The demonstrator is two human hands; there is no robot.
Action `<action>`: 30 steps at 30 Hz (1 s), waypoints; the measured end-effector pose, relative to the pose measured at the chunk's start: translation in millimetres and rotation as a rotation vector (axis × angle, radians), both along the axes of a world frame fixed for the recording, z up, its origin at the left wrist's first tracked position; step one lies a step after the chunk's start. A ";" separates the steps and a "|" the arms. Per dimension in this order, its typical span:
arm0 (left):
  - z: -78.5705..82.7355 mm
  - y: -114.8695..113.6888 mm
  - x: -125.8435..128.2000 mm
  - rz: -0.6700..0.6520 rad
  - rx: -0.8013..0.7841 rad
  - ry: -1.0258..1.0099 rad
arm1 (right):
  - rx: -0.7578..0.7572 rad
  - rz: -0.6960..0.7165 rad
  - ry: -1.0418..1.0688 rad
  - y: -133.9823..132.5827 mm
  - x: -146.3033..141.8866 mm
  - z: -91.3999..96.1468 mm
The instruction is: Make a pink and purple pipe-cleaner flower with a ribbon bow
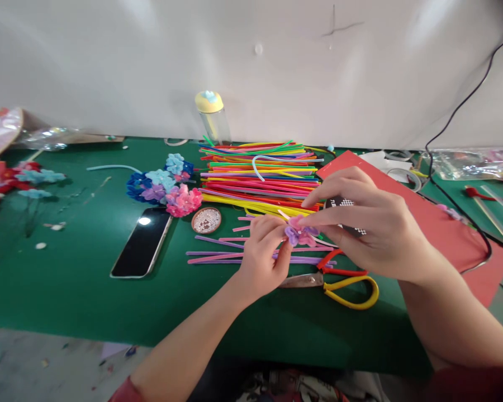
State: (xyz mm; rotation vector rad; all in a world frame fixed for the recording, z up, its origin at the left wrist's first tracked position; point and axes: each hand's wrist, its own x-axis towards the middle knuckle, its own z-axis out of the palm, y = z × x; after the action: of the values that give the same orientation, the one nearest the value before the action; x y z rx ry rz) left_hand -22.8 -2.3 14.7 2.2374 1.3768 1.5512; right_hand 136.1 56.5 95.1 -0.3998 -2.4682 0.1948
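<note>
Between my hands is a small pink and purple pipe-cleaner flower (300, 233) with a pale dot at its centre. My left hand (265, 251) pinches it from the left side. The thumb and fingers of my right hand (366, 226) close on its upper right petals; the exact contact of the fingertips is partly hidden. Beneath and left of my hands lie several pink and purple pipe cleaners (218, 258). Scissors (350, 290) with red and yellow handles rest just below my right hand. A small dish of white beads (206, 220) sits left of my left hand.
Behind my hands is a wide pile of coloured pipe cleaners (251, 178). Finished flowers (161, 187) and a phone (141, 243) lie to the left. A yellow-lidded bottle (213, 118) stands by the wall. Red card (456, 245) and a black cable (465, 109) are at the right.
</note>
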 end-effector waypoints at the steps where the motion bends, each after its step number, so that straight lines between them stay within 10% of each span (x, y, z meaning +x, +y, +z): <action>1: 0.1 0.0 0.0 -0.003 0.006 -0.002 | 0.042 0.008 -0.021 -0.3 0.9 1.0; 30: -0.1 0.6 0.4 0.007 -0.006 0.027 | 0.220 -0.074 -0.148 -2.3 3.2 1.5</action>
State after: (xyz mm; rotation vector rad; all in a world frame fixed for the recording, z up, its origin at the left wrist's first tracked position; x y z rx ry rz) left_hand -22.5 -1.7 14.6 2.2610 1.3959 1.5227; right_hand 139.3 54.2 96.6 -0.4222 -2.5798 -0.1418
